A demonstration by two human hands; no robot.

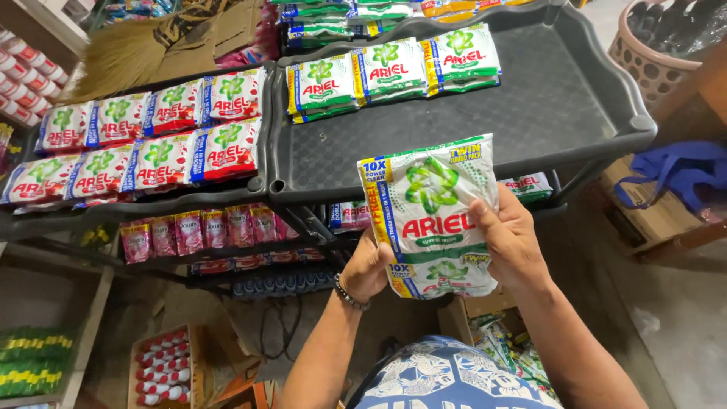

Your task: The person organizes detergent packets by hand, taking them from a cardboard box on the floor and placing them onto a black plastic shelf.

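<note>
I hold a stack of green and white detergent sachets [432,208] upright in front of a dark plastic shelf tray [560,98]. My left hand [369,266], with a bead bracelet at the wrist, grips the stack's lower left edge. My right hand [509,241] clasps its right side, thumb across the front. Three piles of the same green sachets [390,72] lie in a row at the back of that tray.
A second dark tray [261,182] on the left carries rows of red and white sachets [144,144]. Pink sachets [198,231] sit on the shelf below. A broom [129,53], a woven basket [655,57], a blue bag [674,174] and a box of red tubes [163,367] surround the racks.
</note>
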